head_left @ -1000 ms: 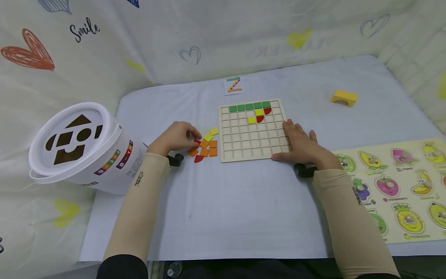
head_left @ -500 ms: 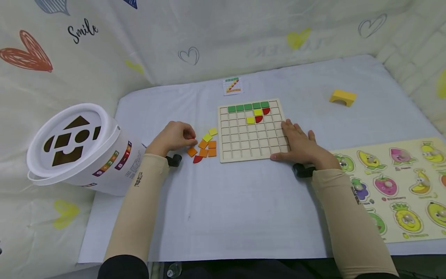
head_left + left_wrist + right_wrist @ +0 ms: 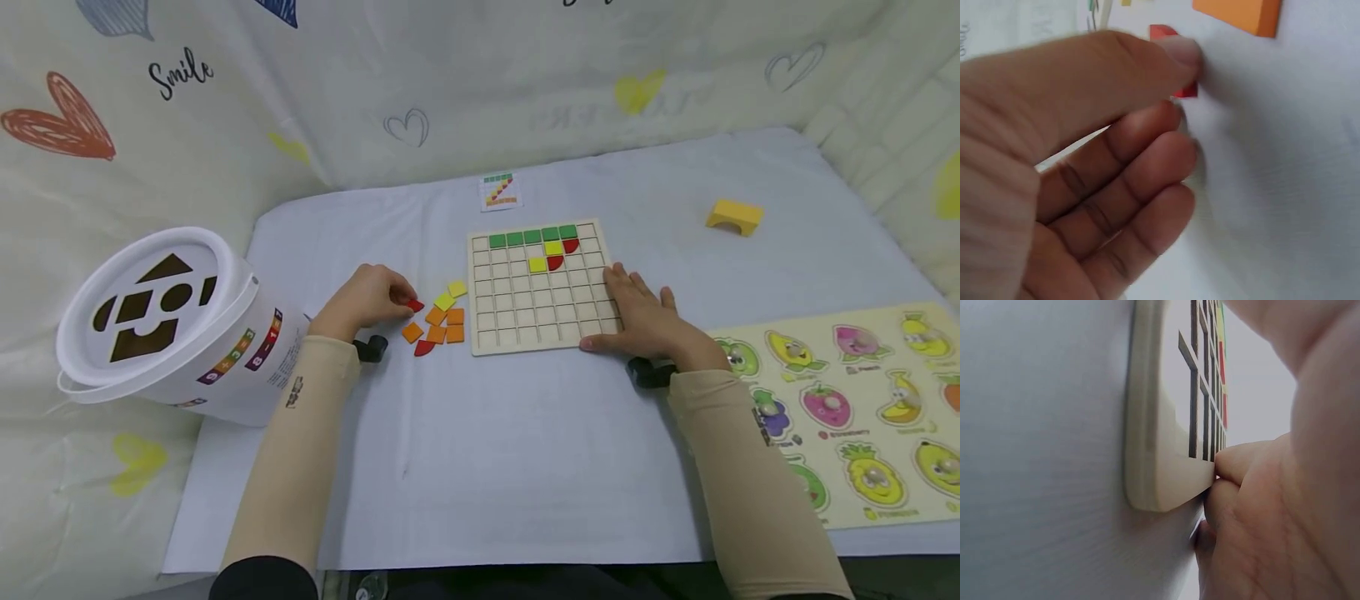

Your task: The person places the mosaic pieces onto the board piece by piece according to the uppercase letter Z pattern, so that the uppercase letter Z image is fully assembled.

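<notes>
My left hand (image 3: 369, 297) pinches a red quarter-round tile (image 3: 415, 306) between thumb and index finger; in the left wrist view the thumb covers most of the red tile (image 3: 1186, 91). Just right of it on the cloth lie orange tiles (image 3: 454, 334), two yellow tiles (image 3: 444, 302) and another red tile (image 3: 423, 348). The wooden grid board (image 3: 495, 340) holds a row of green squares (image 3: 532, 237), with yellow squares and red quarter-rounds set diagonally beneath. My right hand (image 3: 651, 321) rests with spread fingers against the board's right edge; the right wrist view shows its fingers touching the board (image 3: 1147, 444).
A small pattern card (image 3: 500, 192) lies behind the board. On the left stands a white lidded bucket (image 3: 247, 350). A yellow arch block (image 3: 735, 217) sits at the back right, and a fruit puzzle board (image 3: 862, 417) lies at the right front.
My left hand has drawn slightly left, away from the pile, with the red tile now in its pinch. The right hand stays at the board's edge. The head view has shifted slightly.
</notes>
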Tool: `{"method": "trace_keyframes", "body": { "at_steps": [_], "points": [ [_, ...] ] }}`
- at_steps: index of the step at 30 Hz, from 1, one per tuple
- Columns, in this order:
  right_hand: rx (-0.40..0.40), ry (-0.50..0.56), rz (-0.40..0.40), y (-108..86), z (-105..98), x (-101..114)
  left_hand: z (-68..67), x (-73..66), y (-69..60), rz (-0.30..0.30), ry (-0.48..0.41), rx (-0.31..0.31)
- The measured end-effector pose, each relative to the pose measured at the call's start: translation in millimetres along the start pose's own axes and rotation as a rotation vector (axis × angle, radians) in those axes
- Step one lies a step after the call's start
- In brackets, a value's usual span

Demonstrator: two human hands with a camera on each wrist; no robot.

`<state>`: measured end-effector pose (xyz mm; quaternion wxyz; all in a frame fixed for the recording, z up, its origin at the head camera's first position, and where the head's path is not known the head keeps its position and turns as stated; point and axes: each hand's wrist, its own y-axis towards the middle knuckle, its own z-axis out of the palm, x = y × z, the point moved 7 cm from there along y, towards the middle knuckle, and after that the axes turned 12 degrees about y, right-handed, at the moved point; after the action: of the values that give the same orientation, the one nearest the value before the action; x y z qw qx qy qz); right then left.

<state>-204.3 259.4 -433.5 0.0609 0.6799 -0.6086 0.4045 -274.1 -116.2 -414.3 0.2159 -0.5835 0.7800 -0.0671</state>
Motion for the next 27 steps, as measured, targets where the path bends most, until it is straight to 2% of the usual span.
{"method": "trace_keyframes", "body": {
  "at_steps": [5,11,16,27],
  "points": [
    [0.002,0.004,-0.003,-1.3,1.0,-0.2,1.6,-2.9,3.7,-0.029,0.037,-0.06],
    [-0.003,0.001,-0.001,-1.4,1.3,-1.1,-2.2,-19.2,10.1,-0.002,0.051,-0.17],
    [-0.015,0.005,-0.002,-1.5,0.4,-1.5,-4.4,-44.2,18.7,0.042,0.043,-0.198],
    [-0.02,0.01,0.004,-1.4,-0.6,0.8,3.1,-108.0,45.2,0.184,0.045,-0.193]
  ]
}}
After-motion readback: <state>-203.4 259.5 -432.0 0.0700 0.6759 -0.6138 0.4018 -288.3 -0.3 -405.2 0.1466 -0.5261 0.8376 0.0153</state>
